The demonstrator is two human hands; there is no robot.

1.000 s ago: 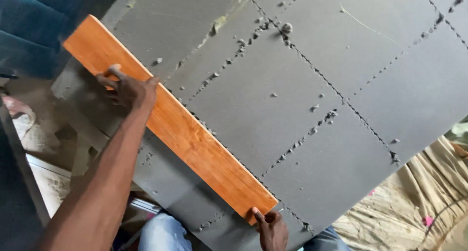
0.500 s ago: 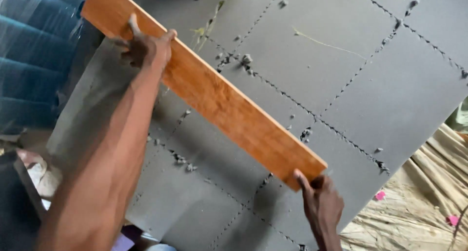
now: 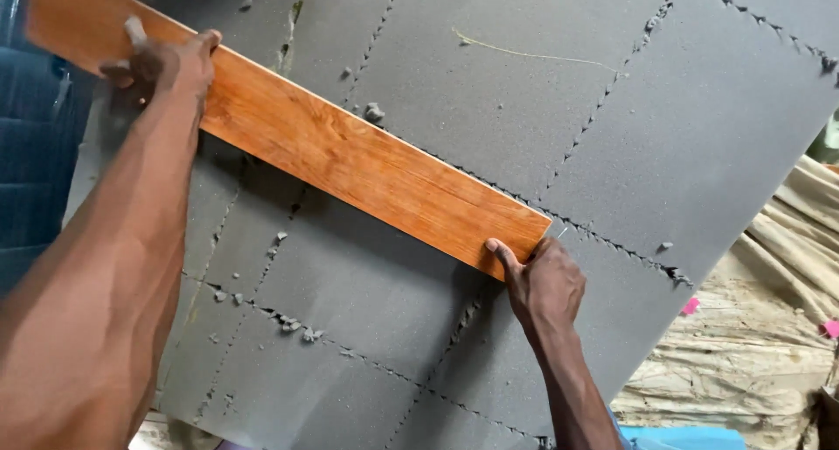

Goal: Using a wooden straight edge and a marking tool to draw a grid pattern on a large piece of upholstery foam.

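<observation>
Left hand (image 3: 166,65): gripping the far end of the wooden plank (image 3: 297,144), fingers curled over its edge. Plank: lying diagonally across the grey foam sheet (image 3: 489,83). Right hand (image 3: 544,280): pinching the near corner. Advisable: pressing both ends flat, keeping the edge aligned.

plank (image 3: 332,157): far end cut by left edge | foam sheet (image 3: 542,92): edges out of frame

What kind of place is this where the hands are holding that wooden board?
Probably a workshop or upholstery work area. A wood-grain plank lies on a big grey foam sheet scored with dotted lines, crumbs scattered about, and crumpled beige cloth lies beside it.
</observation>
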